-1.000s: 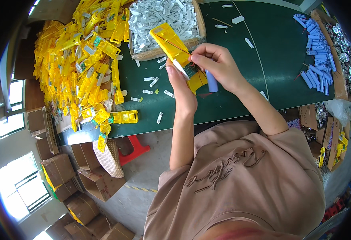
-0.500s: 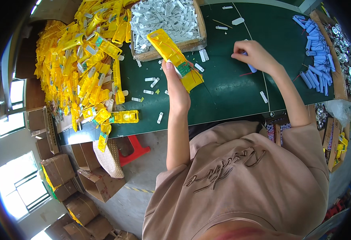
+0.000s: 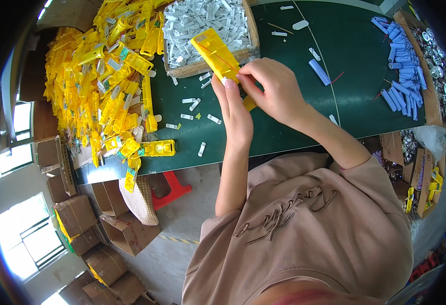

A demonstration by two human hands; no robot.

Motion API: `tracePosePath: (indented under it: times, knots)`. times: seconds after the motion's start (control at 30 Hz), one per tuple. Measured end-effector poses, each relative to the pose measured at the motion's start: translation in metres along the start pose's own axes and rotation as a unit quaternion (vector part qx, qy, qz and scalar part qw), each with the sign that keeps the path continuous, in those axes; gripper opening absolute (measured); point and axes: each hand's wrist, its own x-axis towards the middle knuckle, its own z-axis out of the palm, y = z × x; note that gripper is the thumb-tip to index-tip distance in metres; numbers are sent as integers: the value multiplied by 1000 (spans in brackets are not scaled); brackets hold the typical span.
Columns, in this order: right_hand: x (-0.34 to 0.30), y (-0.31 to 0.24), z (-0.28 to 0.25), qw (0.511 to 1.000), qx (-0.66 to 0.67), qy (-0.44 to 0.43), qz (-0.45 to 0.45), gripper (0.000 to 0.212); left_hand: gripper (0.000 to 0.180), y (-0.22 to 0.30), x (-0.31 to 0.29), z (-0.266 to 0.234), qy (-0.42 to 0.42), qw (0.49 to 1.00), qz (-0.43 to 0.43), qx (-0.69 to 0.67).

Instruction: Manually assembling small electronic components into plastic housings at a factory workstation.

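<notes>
My left hand [image 3: 238, 116] grips a long yellow plastic housing [image 3: 214, 51] from below, tilted up above the table, its thumb against the near side. A thin red wire [image 3: 218, 57] runs along the housing to the fingertips of my right hand [image 3: 276, 91]. Those fingers are pinched together at the housing's middle; what lies between them is hidden. My hands also cover the green circuit board seen there earlier. To the right, a blue cylindrical battery [image 3: 319, 72] with a red lead lies on the green table [image 3: 284, 132], apart from both hands.
A carton [image 3: 255, 35] of small white plastic parts stands behind the housing. Yellow housings [image 3: 101, 91] are heaped at left. Several blue batteries [image 3: 406, 71] lie at right, beside a box of round metal parts [image 3: 436, 66]. White strips [image 3: 214, 119] are scattered across the tabletop.
My right hand has left the blue battery lying on the table and moved left to the yellow housing. My left hand still holds the housing, now slightly shifted.
</notes>
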Motion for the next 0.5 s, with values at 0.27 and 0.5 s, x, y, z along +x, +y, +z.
tracePosePath:
  times: [0.27,0.5]
  knots:
    - [-10,-5,11,998,-30,29,-37,14,29,-1,6,-2,17,988,-62,-143]
    - [-16,8,2,999,8,-12,-38,14,30,-7,4,-2,-3,980,-101,-169]
